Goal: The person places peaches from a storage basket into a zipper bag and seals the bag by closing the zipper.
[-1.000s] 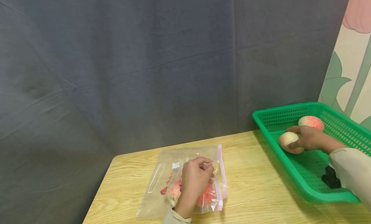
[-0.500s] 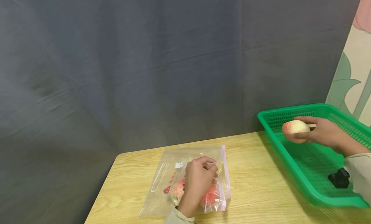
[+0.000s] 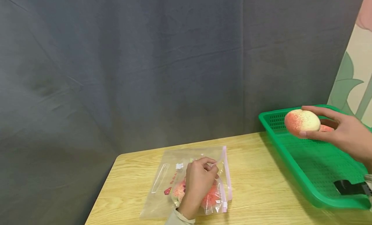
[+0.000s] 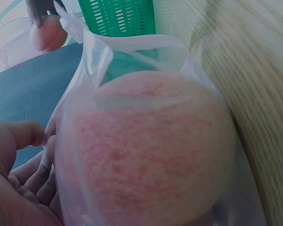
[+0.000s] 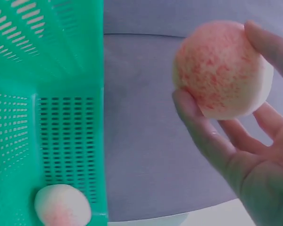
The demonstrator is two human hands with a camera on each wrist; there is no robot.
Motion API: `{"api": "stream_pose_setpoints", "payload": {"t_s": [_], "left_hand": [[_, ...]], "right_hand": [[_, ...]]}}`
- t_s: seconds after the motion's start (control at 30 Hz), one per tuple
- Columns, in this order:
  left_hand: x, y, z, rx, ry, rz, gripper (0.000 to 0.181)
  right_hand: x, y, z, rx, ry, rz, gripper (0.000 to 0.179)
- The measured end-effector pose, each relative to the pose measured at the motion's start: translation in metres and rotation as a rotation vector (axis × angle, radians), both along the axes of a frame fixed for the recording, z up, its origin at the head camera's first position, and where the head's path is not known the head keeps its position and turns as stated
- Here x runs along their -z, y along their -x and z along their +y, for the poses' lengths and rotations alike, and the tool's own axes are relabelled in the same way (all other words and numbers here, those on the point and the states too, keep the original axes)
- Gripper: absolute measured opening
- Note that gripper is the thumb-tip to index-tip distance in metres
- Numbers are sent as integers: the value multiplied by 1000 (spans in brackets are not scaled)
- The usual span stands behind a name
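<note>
Holding a speckled peach (image 3: 300, 123) at the basket (image 3: 343, 204), one hand on an open bag (image 3: 157, 199)

From where I stand, the right hand (image 3: 347, 133) grips the raised fruit between thumb and spread fingers; a second peach (image 5: 63, 207) lies in the basket. The left hand (image 3: 200, 178) pinches the bag's pink-edged mouth, with bagged fruit (image 4: 155, 155) inside. The speckled peach looks light, firm and not slippery, best held round its widest part; the bag seems limp, best taken by its rim. Tabletop (image 3: 247, 173) stretches between bag and basket, whose raised wall is the nearest edge.
</note>
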State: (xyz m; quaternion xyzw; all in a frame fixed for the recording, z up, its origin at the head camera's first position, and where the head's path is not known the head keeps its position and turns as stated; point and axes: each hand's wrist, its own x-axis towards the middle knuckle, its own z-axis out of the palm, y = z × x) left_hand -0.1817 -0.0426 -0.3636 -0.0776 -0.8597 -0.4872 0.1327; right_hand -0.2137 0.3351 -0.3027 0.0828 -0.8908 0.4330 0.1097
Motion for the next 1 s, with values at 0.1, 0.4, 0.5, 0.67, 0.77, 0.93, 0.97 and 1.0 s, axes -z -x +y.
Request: {"api": "stream_pose_setpoints", "payload": {"t_s": [0.1,0.4,0.5,0.67,0.77,0.93,0.97,1.0], "left_hand": [[0,-1,2,10,-3,-18,14],[-2,0,4,-1,-6,-42,14],[-3,1,3,11,3,-28,15],[-2,1,3,29,-4,-29,15],[-3,1,3,25,0,-21,15],[-3,1,4,7,29,10,14],[-3,1,4,0,36,15,14],[-3,1,4,-3,41,17,14]], "right_hand": [[2,-16,-7,11,0,15,75],[-12,-43,-29,1,87,115,76],[-15,-48,-40,-18,88,97,75],[-17,-53,-64,-86,30,91,71],[-18,-56,-77,-132,29,86,70],[-12,-57,-94,-182,66,17,69],[-10,-57,-96,-195,71,6,68],[-8,-56,-98,-208,77,4,68]]}}
